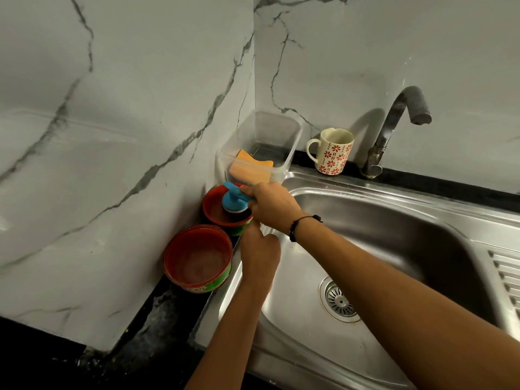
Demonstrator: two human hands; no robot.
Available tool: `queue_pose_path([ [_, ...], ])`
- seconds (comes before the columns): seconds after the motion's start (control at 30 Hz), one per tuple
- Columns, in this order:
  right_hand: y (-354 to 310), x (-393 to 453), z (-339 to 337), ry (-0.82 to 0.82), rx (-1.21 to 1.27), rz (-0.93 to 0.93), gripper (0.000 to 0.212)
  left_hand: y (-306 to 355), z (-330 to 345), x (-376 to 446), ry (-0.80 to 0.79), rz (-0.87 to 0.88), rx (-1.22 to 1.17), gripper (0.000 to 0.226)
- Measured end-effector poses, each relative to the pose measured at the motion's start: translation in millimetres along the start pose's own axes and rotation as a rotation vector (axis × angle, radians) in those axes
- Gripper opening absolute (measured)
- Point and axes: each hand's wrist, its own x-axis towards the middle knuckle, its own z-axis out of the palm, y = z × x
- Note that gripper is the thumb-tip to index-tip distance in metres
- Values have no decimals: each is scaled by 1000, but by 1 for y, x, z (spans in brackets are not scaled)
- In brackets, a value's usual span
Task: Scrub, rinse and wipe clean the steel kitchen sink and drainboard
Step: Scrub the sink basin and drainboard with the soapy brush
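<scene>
Your right grip (271, 205) holds blue scrubber (235, 197) in far red tub (212, 213); left grip (260, 250) curled, pinching that tub's rim. Sink (394, 229) to the right. Nearby: near red tub (197, 257), clear box (261, 144) w/ sponge (249, 171), mug (332, 150), tap (394, 122).

The drainboard (506, 274) runs off the right edge, so only a few ribs show. The right hand (271, 205) covers most of the blue scrubber's (233, 197) handle. The left hand's (260, 256) fingers are tucked behind the far red tub (222, 218), so its grip is anyone's guess. The near tub's (198, 258) label is too small to read.
</scene>
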Motion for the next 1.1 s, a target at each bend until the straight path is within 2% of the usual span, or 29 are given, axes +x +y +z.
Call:
queue_pose_path([
  [0.1, -1, -5, -2, -24, 24, -6, 40, 1, 1, -2, -1, -20, -4, 51],
  [0.2, 2, -21, -12, 77, 62, 8, 40, 1, 5, -7, -28, 9, 30, 62],
  [0.33, 19, -66, -36, 230, 4, 57, 49, 1, 23, -11, -76, 42, 3, 54],
  [0.47, 56, -134, -63, 330, -51, 184, 52, 10, 57, -24, -156, -1, 38, 58],
  [0.57, 94, -206, -76, 372, -95, 379, 51, 19, 94, -47, -257, 36, 113, 54],
  [0.7, 143, -330, -80, 334, -212, 769, 55, 21, 161, -100, -474, 63, 185, 64],
  [0.8, 173, -405, -78, 294, -191, 1021, 56, 17, 212, -154, -663, 79, 230, 65],
  [0.87, 196, -443, -76, 305, -158, 1124, 56, 15, 244, -190, -789, 64, 266, 61],
  [0.97, 220, -470, -74, 260, -85, 1125, 56, 11, 284, -227, -858, 56, 330, 75],
  [1.1, 234, -473, -83, 190, -23, 921, 60, 6, 317, -253, -789, 173, 397, 56],
])
